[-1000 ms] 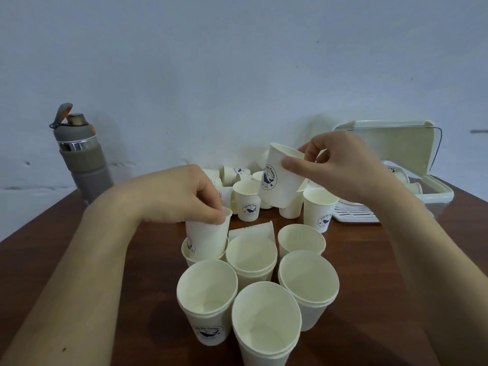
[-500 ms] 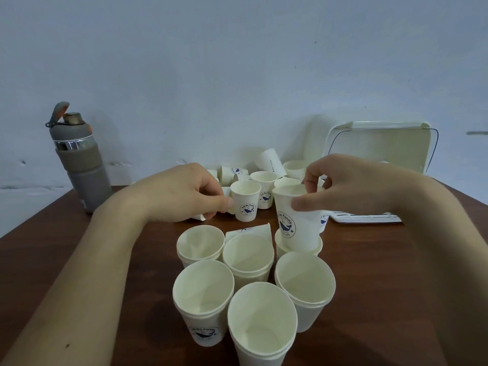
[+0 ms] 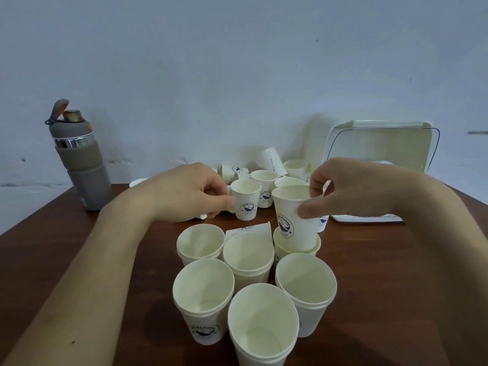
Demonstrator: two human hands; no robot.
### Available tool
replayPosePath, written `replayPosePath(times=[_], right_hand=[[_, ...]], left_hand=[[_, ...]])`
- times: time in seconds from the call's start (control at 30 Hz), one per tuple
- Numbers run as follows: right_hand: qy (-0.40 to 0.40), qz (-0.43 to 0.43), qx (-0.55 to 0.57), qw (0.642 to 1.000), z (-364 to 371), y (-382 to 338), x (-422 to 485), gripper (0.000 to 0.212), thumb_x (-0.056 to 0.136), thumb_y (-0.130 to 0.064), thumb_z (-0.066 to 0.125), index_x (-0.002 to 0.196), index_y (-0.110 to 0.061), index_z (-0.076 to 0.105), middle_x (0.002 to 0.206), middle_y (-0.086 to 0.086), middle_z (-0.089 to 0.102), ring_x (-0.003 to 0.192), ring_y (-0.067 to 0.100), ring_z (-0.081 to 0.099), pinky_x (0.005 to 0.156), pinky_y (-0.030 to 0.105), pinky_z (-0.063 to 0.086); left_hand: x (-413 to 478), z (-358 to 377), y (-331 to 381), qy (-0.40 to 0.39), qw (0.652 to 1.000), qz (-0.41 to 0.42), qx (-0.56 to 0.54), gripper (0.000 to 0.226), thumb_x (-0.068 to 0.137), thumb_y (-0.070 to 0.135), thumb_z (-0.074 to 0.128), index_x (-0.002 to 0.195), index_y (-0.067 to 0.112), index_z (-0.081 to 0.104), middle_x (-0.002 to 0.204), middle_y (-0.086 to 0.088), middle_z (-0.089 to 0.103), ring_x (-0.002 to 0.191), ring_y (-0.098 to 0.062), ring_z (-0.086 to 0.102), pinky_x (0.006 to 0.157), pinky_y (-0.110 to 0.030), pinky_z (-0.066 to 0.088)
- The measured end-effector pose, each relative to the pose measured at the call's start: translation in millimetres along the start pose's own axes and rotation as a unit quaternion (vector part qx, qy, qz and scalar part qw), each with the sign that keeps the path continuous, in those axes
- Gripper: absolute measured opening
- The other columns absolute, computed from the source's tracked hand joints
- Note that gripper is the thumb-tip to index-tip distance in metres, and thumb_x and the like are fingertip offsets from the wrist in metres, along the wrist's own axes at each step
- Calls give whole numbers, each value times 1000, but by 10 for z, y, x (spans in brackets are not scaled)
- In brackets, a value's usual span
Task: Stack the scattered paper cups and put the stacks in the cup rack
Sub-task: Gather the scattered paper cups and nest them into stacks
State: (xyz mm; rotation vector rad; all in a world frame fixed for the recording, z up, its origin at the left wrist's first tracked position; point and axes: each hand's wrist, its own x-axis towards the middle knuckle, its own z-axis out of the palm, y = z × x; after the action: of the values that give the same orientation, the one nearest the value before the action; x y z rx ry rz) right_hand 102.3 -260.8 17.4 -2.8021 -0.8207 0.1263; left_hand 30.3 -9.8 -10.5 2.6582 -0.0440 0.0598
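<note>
Closest in, a front stack (image 3: 262,326) of cups stands mouth-up on the brown counter (image 3: 396,286). Tucked in just behind it are a left stack (image 3: 203,294), blue logo facing out, and a right stack (image 3: 306,283). The next row back has a middle stack (image 3: 248,256), a back-left stack (image 3: 200,240) and a back-right stack (image 3: 297,250). A tipped cup (image 3: 249,228) lies on its side right behind the middle stack.

The right hand (image 3: 351,188) pinches a logo cup (image 3: 293,217) up at the rim, one finger over the lip and another pressed on the outside wall. That cup is upright with its bottom sitting down in the back-right stack, and most of it sticks up above the stack.

The left hand (image 3: 190,191) is curled, knuckles up, with a fingertip against the side of a standing cup (image 3: 245,200). Honestly can't tell if it's gripping that cup or only touching it. Something white pokes out under that hand too, no idea what.

Further back there's a loose bunch of cups (image 3: 266,175), some upright and some on their sides, close to the wall (image 3: 237,62). The rack (image 3: 380,149) sits at the back right, white with its lid up, and its base is mostly hidden behind the right hand. A grey bottle (image 3: 79,159) stands at the far left of the counter with its cap flipped open.
</note>
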Motion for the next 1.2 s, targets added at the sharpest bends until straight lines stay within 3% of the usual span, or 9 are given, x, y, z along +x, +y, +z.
replayPosePath(times=[0.13,0.23,0.33,0.4,0.57,0.8,1.0,1.1,1.2], right_hand=[[-15,-6,15,1000,-2,6,14,52,71,-70,70,87,-20,69,88,3,75,71,21,63,67,32,43],[44,-52,81,994,19,38,100,71,76,-75,58,95,-7,68,79,13,65,72,27,59,70,41,47],[84,-64,217,971,146,69,299,60,94,-64,44,96,-11,73,90,1,73,94,21,67,86,39,50],[27,-47,258,965,296,86,434,61,97,-66,35,101,-19,75,98,-6,77,104,16,68,92,33,49],[-118,-5,268,956,627,193,693,75,92,-78,22,109,-29,76,103,-4,79,109,13,68,108,39,43],[-177,-8,335,925,743,233,738,83,88,-80,23,108,-24,80,112,-3,77,113,14,67,109,34,43],[-73,-22,429,900,733,251,853,82,80,-83,34,99,-19,81,111,8,76,90,16,65,86,33,44],[-15,-59,461,885,701,260,863,76,82,-78,35,99,-20,81,104,0,76,89,12,66,89,35,46],[20,-96,472,876,614,241,830,75,87,-75,30,102,-20,80,110,1,77,98,17,69,97,41,47]], left_hand=[[0,15,11,-1,1000,0,-9,23,93,40,65,81,22,73,77,-1,74,80,-26,68,82,-49,56],[12,27,11,3,1000,-1,-16,20,92,41,65,81,26,73,77,2,74,80,-25,69,83,-49,57],[40,40,-8,14,1000,-7,-10,22,93,41,63,79,28,72,75,7,74,77,-17,70,84,-44,57],[63,48,-23,23,1000,-12,4,24,94,41,60,77,28,71,75,9,74,76,-14,70,81,-40,56],[111,55,-94,59,997,-28,35,28,96,43,56,80,26,72,80,4,73,80,-17,66,77,-38,53],[129,61,-112,70,996,-28,49,24,96,43,56,80,32,70,81,9,69,76,-9,60,67,-30,45],[139,65,-127,85,995,-32,48,19,94,44,58,87,33,72,87,13,70,85,-6,63,77,-32,50],[145,72,-114,94,994,-29,47,15,94,42,59,99,35,72,100,16,71,97,-6,64,89,-32,51],[137,86,-61,82,995,-38,30,38,93,46,60,130,38,59,116,17,67,108,-5,61,93,-28,45]])
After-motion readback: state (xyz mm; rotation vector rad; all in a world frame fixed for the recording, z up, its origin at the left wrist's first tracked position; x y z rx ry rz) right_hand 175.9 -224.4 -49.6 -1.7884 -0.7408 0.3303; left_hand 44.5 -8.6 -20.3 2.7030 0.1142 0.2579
